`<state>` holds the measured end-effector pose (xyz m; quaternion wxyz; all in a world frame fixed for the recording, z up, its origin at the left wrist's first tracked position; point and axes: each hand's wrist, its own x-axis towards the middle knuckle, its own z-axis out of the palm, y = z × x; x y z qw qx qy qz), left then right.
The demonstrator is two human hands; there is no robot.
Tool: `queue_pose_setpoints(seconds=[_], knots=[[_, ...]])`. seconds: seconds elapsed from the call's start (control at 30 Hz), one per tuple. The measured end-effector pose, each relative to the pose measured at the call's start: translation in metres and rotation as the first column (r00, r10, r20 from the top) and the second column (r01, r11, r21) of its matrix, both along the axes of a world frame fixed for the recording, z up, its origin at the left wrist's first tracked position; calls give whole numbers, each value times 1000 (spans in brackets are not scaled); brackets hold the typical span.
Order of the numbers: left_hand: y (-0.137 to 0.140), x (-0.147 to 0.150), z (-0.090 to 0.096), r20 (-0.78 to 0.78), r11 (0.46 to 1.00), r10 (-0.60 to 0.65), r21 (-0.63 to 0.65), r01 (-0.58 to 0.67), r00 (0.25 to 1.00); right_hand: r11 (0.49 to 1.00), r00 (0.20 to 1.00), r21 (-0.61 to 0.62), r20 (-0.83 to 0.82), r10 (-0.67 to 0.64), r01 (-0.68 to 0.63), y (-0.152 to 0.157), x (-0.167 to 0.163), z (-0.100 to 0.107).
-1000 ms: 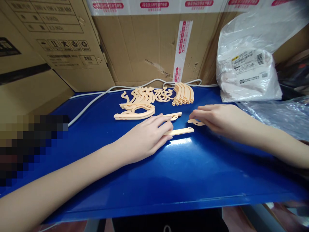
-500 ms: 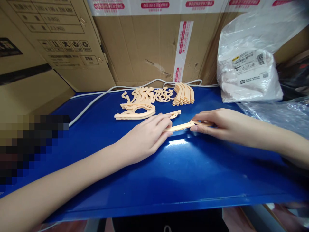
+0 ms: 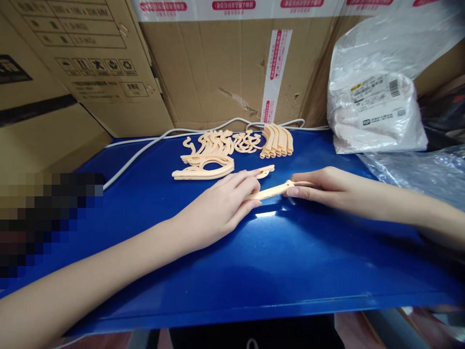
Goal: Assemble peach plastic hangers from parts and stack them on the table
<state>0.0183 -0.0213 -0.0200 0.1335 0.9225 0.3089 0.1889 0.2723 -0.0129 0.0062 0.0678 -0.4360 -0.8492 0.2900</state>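
While the near end of a straight beige bar point(image 3: 271, 192) is clamped in the grip of the left hand point(image 3: 223, 203), a slim beige piece point(image 3: 306, 183) is pinched between thumb and fingers of the right hand point(image 3: 327, 185), its end set at the bar's holed end above the blue surface point(image 3: 254, 276), though whether the two are locked together cannot be told. Just beyond the bar, another beige part point(image 3: 267, 170) is partly covered by the left fingers. Farther back, stacked arms point(image 3: 199, 173), wavy hooks point(image 3: 218, 141) and curved pieces point(image 3: 278, 140) are laid out before a white cable point(image 3: 145, 146).
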Motion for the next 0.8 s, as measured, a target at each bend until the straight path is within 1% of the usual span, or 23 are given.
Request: queue_pose_setpoints(seconds=[0.13, 0.27, 0.4, 0.57, 0.7, 0.8], knots=[[2, -2, 1, 14, 1000, -8, -2, 8, 1000, 999, 998, -48, -59, 14, -17, 1, -1, -2], [5, -3, 3, 10, 1000, -7, 7, 7, 1000, 1000, 998, -22, -68, 10, -12, 3, 1, -1], [5, -6, 2, -19, 1000, -25, 11, 26, 999, 998, 999, 45, -23, 44, -43, 1, 0, -1], [4, -5, 0, -39, 999, -29, -44, 27, 999, 985, 995, 159, 74, 62, -73, -3, -5, -1], [5, -4, -2, -31, 998, -16, -56, 14, 999, 951, 986, 294, 160, 46, -92, -3, -6, -4], [5, -4, -4, -36, 999, -11, -45, 9, 999, 923, 967, 366, 255, 23, -119, -2, -6, -9]])
